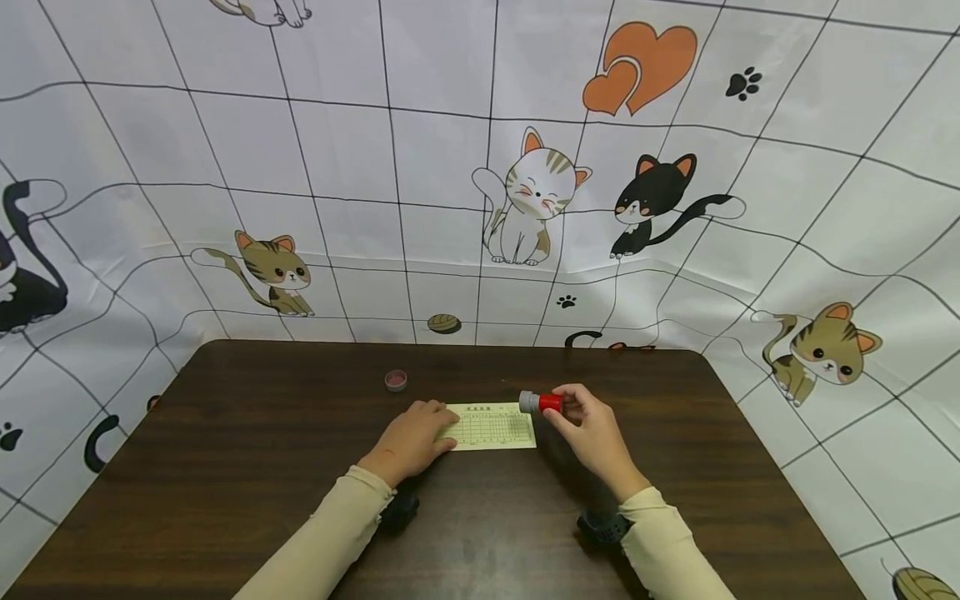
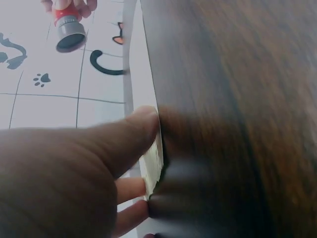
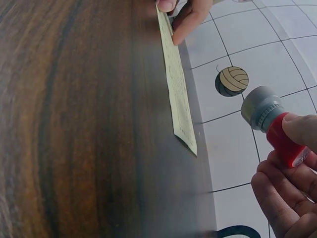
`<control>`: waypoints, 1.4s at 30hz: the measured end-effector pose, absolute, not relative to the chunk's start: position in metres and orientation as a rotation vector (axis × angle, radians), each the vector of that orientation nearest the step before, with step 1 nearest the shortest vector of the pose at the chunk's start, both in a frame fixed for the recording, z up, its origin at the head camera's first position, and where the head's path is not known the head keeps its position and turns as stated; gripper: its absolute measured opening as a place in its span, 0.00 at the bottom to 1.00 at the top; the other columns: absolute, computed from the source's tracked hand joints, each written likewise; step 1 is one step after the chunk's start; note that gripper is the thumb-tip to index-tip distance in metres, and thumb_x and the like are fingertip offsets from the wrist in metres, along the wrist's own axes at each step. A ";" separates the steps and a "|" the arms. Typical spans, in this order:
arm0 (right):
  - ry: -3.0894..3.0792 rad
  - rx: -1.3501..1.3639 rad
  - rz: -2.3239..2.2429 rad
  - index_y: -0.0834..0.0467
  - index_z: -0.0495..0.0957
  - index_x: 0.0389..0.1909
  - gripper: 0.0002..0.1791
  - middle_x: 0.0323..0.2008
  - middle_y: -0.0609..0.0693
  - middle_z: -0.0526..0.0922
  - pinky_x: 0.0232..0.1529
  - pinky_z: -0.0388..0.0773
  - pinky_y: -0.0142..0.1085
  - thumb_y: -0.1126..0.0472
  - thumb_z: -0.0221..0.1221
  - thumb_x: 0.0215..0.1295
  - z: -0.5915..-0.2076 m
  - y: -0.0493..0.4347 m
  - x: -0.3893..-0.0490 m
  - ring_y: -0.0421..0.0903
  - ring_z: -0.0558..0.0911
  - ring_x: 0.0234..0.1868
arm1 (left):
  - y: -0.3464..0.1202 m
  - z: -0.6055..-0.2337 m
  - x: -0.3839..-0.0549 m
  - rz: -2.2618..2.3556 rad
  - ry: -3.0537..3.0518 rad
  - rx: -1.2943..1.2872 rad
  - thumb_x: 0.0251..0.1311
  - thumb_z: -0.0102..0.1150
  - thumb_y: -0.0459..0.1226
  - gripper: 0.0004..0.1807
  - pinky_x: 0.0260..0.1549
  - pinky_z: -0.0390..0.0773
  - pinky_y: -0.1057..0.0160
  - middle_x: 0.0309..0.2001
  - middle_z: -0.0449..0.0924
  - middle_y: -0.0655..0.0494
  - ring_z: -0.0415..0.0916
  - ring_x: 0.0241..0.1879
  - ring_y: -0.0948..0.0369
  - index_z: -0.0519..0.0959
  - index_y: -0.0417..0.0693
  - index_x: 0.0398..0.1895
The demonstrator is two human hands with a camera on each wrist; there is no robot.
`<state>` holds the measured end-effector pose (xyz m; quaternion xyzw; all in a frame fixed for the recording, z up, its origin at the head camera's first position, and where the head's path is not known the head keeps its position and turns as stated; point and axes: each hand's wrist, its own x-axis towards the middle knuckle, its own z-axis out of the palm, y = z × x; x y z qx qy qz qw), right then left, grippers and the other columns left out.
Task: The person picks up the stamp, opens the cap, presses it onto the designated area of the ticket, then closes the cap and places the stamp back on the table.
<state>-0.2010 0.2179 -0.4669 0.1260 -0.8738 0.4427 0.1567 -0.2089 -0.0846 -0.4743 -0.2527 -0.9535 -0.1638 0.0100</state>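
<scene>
In my right hand (image 1: 596, 433) I grip a red and grey hand stamp (image 1: 542, 402) between thumb and fingers. It is tilted sideways above the right end of a pale yellow printed form (image 1: 495, 427), and its dark round end shows in the left wrist view. The form lies on the brown table (image 1: 300, 467), its near right corner slightly raised in the right wrist view. My left hand (image 1: 412, 437) rests on the form's left end, fingers extended over it and thumb (image 2: 141, 126) at its near edge.
Behind my left hand stands a small round grey cap (image 1: 396, 381) with a reddish inside. A white sheet with cat drawings (image 1: 337, 150) hangs behind the table's far edge. Dark bands (image 1: 603, 527) sit around both wrists.
</scene>
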 end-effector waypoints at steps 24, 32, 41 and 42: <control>-2.424 0.366 1.316 0.64 0.76 0.54 0.18 0.48 0.59 0.85 0.51 0.85 0.47 0.70 0.68 0.66 -0.466 0.216 -0.207 0.54 0.87 0.47 | -0.076 -0.468 -0.216 -0.564 -2.987 -0.765 0.65 0.70 0.43 0.21 0.59 0.77 0.43 0.59 0.79 0.44 0.75 0.61 0.44 0.84 0.45 0.59; -2.421 0.368 1.292 0.61 0.75 0.48 0.16 0.46 0.57 0.85 0.49 0.86 0.46 0.71 0.69 0.64 -0.464 0.210 -0.210 0.51 0.87 0.44 | -0.075 -0.470 -0.222 -0.661 -3.010 -0.799 0.65 0.70 0.43 0.22 0.62 0.76 0.46 0.66 0.75 0.42 0.75 0.63 0.45 0.83 0.43 0.59; -2.443 0.418 1.252 0.61 0.79 0.48 0.12 0.47 0.56 0.86 0.50 0.86 0.48 0.70 0.68 0.67 -0.465 0.204 -0.210 0.52 0.88 0.46 | -0.075 -0.467 -0.225 -0.618 -3.025 -0.796 0.64 0.72 0.44 0.23 0.63 0.75 0.47 0.62 0.79 0.45 0.74 0.65 0.47 0.84 0.43 0.58; -2.447 0.432 1.235 0.61 0.80 0.48 0.11 0.48 0.56 0.86 0.51 0.85 0.49 0.70 0.67 0.67 -0.465 0.204 -0.210 0.52 0.88 0.47 | -0.075 -0.467 -0.225 -0.617 -3.026 -0.793 0.63 0.72 0.44 0.23 0.63 0.76 0.47 0.61 0.79 0.45 0.75 0.65 0.47 0.84 0.43 0.58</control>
